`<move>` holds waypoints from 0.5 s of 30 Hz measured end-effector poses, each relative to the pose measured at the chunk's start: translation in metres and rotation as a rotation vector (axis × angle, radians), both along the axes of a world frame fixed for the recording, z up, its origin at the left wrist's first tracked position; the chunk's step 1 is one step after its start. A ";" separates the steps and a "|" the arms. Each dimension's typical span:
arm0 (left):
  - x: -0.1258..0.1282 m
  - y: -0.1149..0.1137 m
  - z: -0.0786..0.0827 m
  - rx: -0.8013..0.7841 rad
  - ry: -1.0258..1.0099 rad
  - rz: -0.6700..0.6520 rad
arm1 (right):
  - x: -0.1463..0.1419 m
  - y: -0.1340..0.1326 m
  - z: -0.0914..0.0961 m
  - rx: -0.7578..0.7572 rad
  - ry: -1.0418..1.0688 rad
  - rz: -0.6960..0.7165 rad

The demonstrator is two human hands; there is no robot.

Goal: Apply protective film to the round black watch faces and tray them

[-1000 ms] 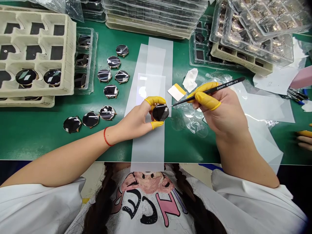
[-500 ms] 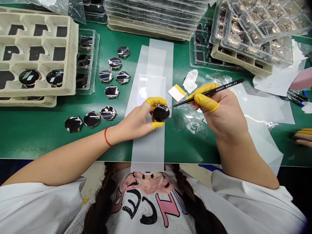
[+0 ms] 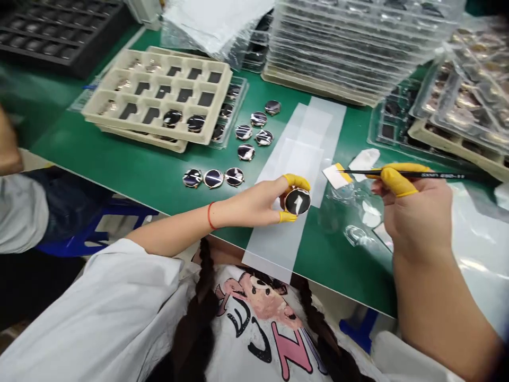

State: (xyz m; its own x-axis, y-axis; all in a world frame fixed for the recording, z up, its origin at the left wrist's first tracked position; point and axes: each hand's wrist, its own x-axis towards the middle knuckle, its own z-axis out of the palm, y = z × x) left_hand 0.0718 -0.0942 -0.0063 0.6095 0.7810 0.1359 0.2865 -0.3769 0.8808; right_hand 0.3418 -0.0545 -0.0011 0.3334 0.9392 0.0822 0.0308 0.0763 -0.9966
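Observation:
My left hand (image 3: 262, 204), with yellow finger cots on thumb and index finger, grips a round watch head (image 3: 298, 202) by its rim, black glass facing up. Under it lie translucent white sheets (image 3: 278, 249). My right hand (image 3: 409, 196), also in yellow finger cots, holds black tweezers (image 3: 421, 174) like a pen. Their tip points left, over a small white and yellow pad (image 3: 336, 176); whether it touches the pad I cannot tell. To the left, several more watch heads (image 3: 246, 152) lie face up on the green mat.
Beige trays (image 3: 159, 130) with some watch heads stand left. Clear plastic trays (image 3: 342, 58) are stacked behind, with more trays (image 3: 469, 106) at right. Clear film discs (image 3: 360, 236) and crumpled white paper (image 3: 365, 157) lie near my right hand. Another person's arm (image 3: 8, 140) is at far left.
The view has swung left, bringing a black tray and another person in. The tweezers' tip has left the watch head's edge and moved right to the pad. My left hand still holds the watch head.

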 end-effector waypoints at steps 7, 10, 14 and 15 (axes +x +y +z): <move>-0.131 -0.051 0.008 -0.090 0.211 0.863 | -0.005 0.003 0.000 -0.097 0.042 -0.054; -0.182 -0.059 -0.001 -0.064 0.505 1.048 | -0.008 0.002 0.001 -0.118 0.013 -0.066; -0.212 -0.054 -0.008 -0.040 0.743 0.930 | -0.007 0.000 -0.001 -0.131 -0.014 -0.033; -0.215 -0.050 -0.006 -0.018 0.767 0.914 | -0.006 0.000 -0.003 -0.140 -0.015 -0.021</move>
State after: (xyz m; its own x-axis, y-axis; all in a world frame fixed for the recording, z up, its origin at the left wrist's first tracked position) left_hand -0.1433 -0.1440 -0.0122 -0.2559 0.9660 -0.0362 0.8961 0.2511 0.3661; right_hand 0.3353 -0.0541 -0.0045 0.3532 0.9345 -0.0443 0.0460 -0.0646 -0.9968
